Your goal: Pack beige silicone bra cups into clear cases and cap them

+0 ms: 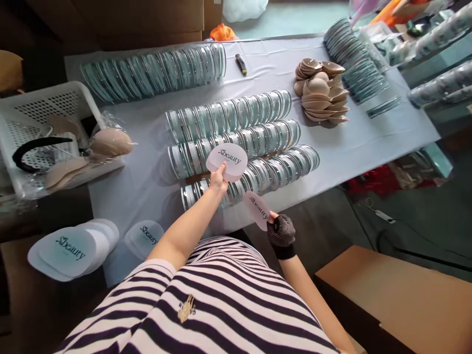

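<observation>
Holding a white oval printed card (226, 161) by its near edge, the left hand (218, 181) hovers over the rows of round clear plastic cases (236, 147) that lie overlapped like fallen dominoes on the pale blue table cover (147, 167). Its fingers are pinched shut on the card, which reads "beauty" and sits above the two nearest rows, towards their left end. The right hand (280, 231), in a black mesh fingerless glove, is nearer the body at the table's near edge and grips a second white oval card (258, 210) between thumb and fingers, tilted up and to the left.

In the head view, the only one, the work looks like pairing one card with one case. To do that well, I would judge it best to keep the pinch at the card's rim so the print stays clean, lower the card flat over a single case, and keep the spare card clear of the row so it does not nudge the overlapped cases out of line.

Far right on the table a heap of beige moulded cups (320, 91) sits beside another fan of cases. A white slotted plastic basket (40, 105) stands at the left, and a stack of further printed cards (70, 248) lies near left, below the table edge.
</observation>
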